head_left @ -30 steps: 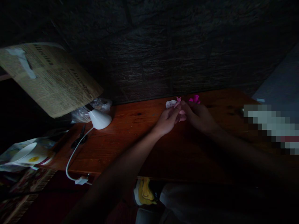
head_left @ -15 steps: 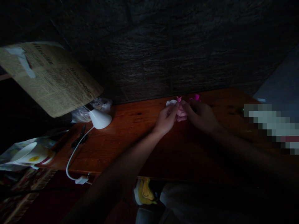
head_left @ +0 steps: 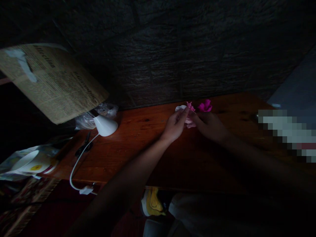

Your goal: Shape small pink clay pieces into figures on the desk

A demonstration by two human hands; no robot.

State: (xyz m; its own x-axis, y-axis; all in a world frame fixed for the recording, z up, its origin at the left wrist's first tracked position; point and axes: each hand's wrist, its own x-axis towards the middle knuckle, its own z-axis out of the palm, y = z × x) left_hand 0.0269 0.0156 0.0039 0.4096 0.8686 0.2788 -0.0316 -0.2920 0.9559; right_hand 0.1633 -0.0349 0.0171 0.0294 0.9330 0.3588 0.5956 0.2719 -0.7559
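Over the wooden table, near the wall, my left hand (head_left: 175, 125) pinches a pink flower (head_left: 190, 106) between thumb and fingers. Its ruffled pale-pink petals (head_left: 190, 123) show below and between my hands. My right hand (head_left: 209, 125) is closed against the flower's right side, thumb on the petals; its other fingers are partly hidden. Just beyond my right hand lies a bright magenta flower (head_left: 205, 105). A whitish petal-like piece (head_left: 180, 108) shows behind my left fingertips. Dim light hides how the flower's parts join.
A white lamp base (head_left: 106, 126) under a newsprint-patterned shade (head_left: 56, 82) stands left, its white cord (head_left: 74, 168) crossing the table's left end. Black scissors (head_left: 85, 144) lie by the cord. A white paper cup (head_left: 32, 163) rests in clear plastic at far left. The dark wall (head_left: 153, 65) borders the wooden table (head_left: 138, 141).
My right hand has shifted slightly down, uncovering more of the magenta flower and the top of the pink flower. My left hand stays almost in place.
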